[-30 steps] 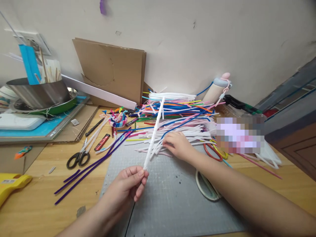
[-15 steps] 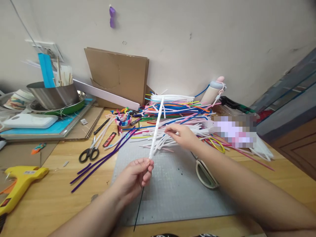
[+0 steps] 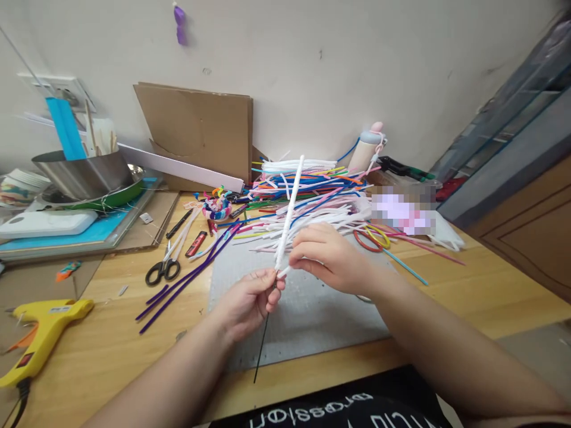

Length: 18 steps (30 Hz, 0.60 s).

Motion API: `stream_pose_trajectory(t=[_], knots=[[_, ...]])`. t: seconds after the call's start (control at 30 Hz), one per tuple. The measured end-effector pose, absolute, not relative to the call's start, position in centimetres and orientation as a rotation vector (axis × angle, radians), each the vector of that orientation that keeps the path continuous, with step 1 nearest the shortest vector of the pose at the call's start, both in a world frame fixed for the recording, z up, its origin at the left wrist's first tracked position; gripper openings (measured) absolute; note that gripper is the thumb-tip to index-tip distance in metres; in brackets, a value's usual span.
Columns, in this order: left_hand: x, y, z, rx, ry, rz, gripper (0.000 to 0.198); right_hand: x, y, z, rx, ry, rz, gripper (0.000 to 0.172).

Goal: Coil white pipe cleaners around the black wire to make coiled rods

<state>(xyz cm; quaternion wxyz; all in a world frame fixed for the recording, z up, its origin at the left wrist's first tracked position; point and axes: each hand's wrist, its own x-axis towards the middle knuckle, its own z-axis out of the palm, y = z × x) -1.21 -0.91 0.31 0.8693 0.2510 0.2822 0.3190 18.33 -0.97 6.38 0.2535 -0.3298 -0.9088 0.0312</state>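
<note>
My left hand (image 3: 250, 304) is closed on a thin dark wire (image 3: 261, 351), whose upper length is wrapped in white pipe cleaner (image 3: 292, 208). The wrapped part points up and away from me, and the bare end hangs below the hand. My right hand (image 3: 330, 255) is closed just to the right of the wrapping, its fingers pinching a short white pipe cleaner end (image 3: 284, 272) by the left fingertips. Behind both hands lies a pile of pipe cleaners (image 3: 307, 193) in white, blue, pink and other colours.
A grey cutting mat (image 3: 312, 324) lies under the hands. To the left are purple pipe cleaners (image 3: 187, 279), black-handled scissors (image 3: 163, 271) and a yellow glue gun (image 3: 49, 321). Farther back stand a metal pot (image 3: 84, 175), cardboard (image 3: 200, 137) and a bottle (image 3: 363, 156).
My right hand has come down and left to the wrapped wire beside my left hand, with its fingers at the white end. The whole view has shifted a little.
</note>
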Motion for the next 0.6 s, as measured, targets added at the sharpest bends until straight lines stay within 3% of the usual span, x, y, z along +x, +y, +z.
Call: stream_pose_trajectory(t=[0.2,0.43,0.6], knots=[[-1.0,-1.5,0.8,0.568,0.603,0.628,0.007,18.3,-1.5,6.0,-0.890,-2.465,0.102,0.015],[-1.1,-1.3,0.6,0.586,0.627,0.594,0.010,17.9,-2.3,6.7,-0.997,-2.565,-0.252,0.024],[-1.1,-1.2,0.3,0.635,0.610,0.612,0.011,17.2,-2.8,7.5,-1.038,-2.629,-0.337,0.020]])
